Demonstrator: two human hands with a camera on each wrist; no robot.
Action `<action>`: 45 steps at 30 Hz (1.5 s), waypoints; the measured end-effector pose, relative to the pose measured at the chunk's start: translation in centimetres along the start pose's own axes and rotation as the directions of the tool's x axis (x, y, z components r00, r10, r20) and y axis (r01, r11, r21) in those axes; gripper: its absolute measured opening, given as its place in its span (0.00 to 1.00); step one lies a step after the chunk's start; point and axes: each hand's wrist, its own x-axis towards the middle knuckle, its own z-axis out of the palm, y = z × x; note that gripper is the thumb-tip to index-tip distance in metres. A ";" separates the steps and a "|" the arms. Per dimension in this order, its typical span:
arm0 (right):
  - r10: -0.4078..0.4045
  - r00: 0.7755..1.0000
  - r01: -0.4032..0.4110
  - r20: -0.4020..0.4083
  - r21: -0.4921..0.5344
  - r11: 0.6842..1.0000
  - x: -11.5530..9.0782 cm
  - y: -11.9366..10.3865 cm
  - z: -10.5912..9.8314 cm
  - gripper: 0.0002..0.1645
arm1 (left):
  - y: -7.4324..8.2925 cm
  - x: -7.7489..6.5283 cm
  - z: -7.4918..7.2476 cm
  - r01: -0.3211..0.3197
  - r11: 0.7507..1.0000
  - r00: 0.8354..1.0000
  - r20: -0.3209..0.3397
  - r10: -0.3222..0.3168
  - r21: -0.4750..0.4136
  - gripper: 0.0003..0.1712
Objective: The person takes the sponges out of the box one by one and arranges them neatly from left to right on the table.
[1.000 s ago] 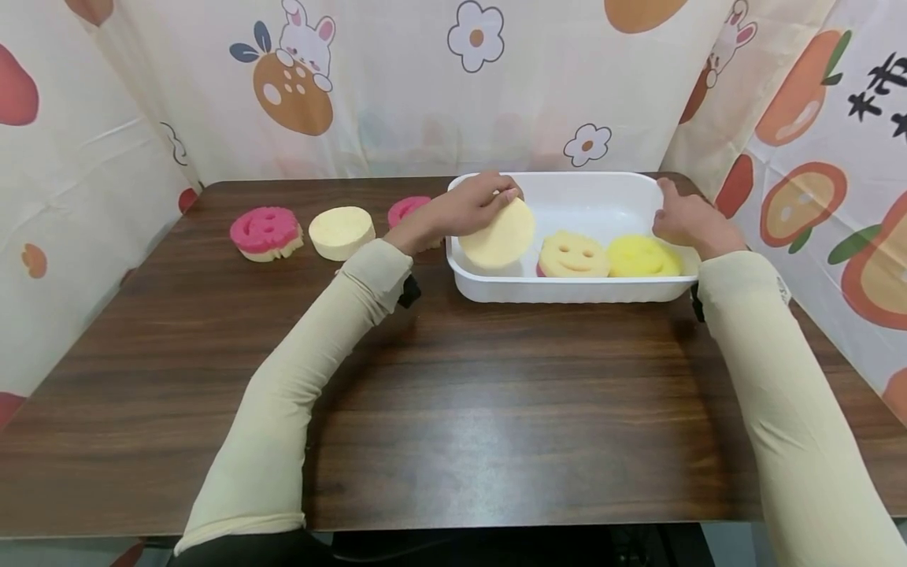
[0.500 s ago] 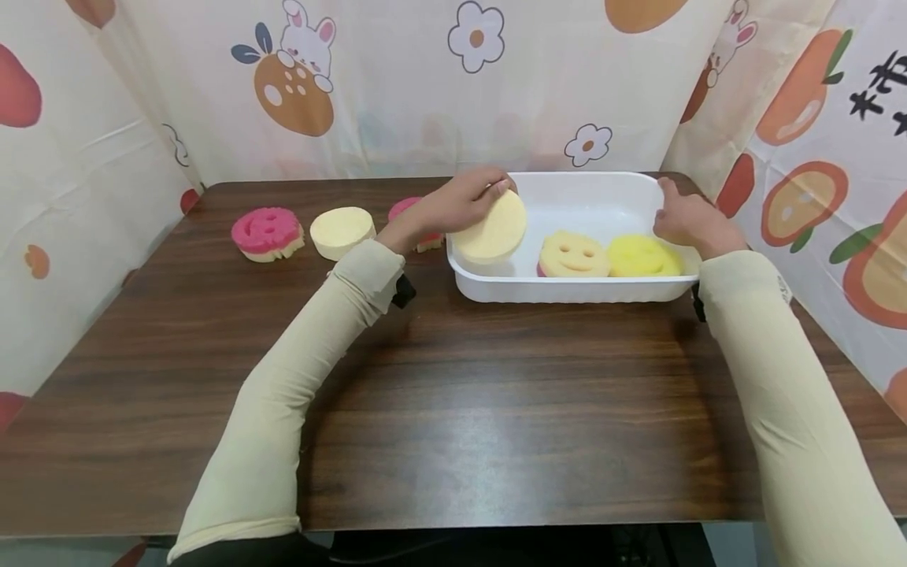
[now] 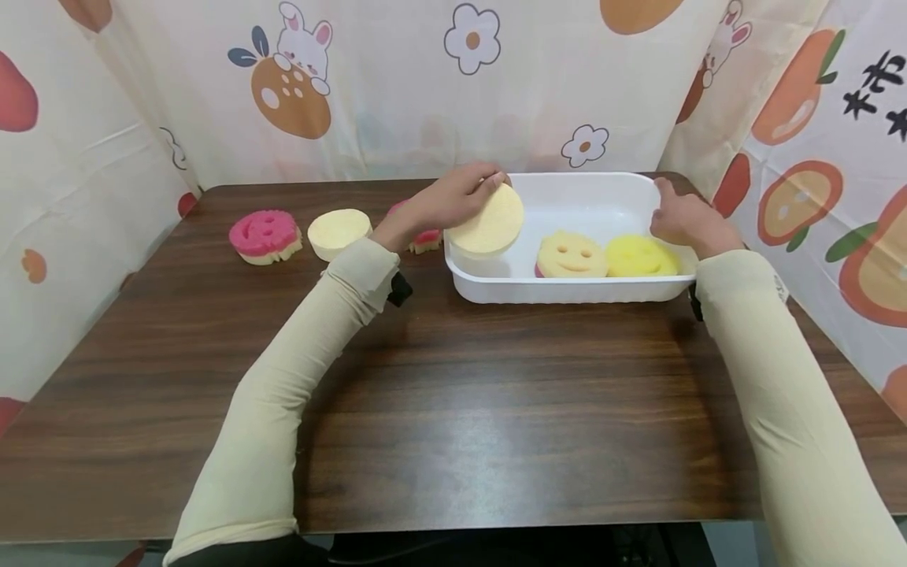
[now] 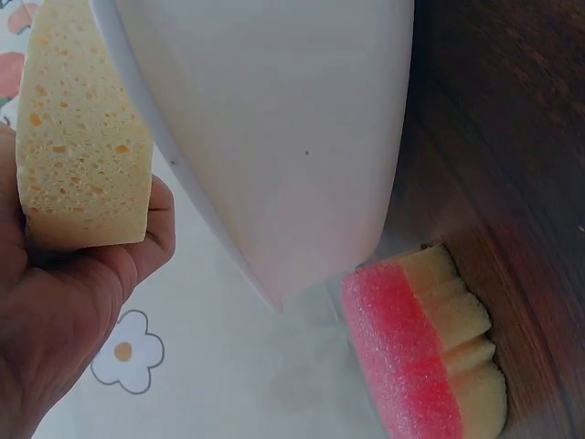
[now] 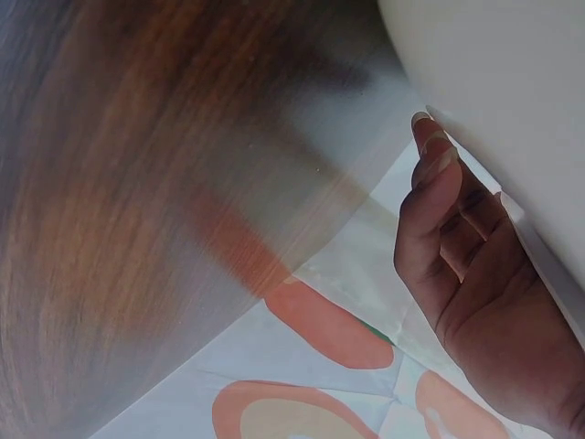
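My left hand [image 3: 459, 198] grips a round cream sponge [image 3: 490, 224] by its upper edge, tilted over the left end of a white plastic tray [image 3: 567, 292]. In the left wrist view the porous side of this sponge [image 4: 84, 137] shows between thumb and fingers, beside the tray's outer wall [image 4: 302, 119]. My right hand [image 3: 690, 220] holds the tray's right rim; the right wrist view shows its fingers [image 5: 430, 197] bent against the outside. Inside the tray lie a cream smiley sponge [image 3: 571, 255] and a bright yellow smiley sponge [image 3: 641, 257].
Left of the tray on the brown wooden table [image 3: 439, 409] are a pink smiley sponge [image 3: 265, 234], another round cream sponge [image 3: 340, 232] and a second pink-and-cream sponge [image 3: 425, 239], partly hidden by my left arm. Printed curtains [image 3: 425, 102] enclose the back and sides.
My left hand has shifted slightly left and up with the round cream sponge. The right hand and the tray have stayed in place.
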 end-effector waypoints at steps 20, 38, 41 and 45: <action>0.017 1.000 -0.017 -0.007 -0.016 1.000 -0.1 0.1 0.1 0.49 | -0.6 -1.0 -1.3 0.052 0.997 0.997 -0.048 -0.054 -0.052 0.21; 0.009 1.000 -0.009 -0.002 0.009 1.000 -0.3 0.0 0.0 0.51 | -1.9 -2.8 -3.0 0.080 0.995 0.990 -0.114 -0.086 -0.056 0.22; 0.012 1.000 -0.012 -0.002 0.011 1.000 -0.2 -0.1 0.0 0.51 | -2.0 -3.2 -3.2 0.075 0.996 0.990 -0.116 -0.081 -0.055 0.21; 0.016 1.000 -0.016 -0.001 0.009 1.000 0.0 -0.1 0.1 0.51 | -2.3 -3.7 -3.4 0.087 0.994 0.991 -0.097 -0.093 -0.066 0.22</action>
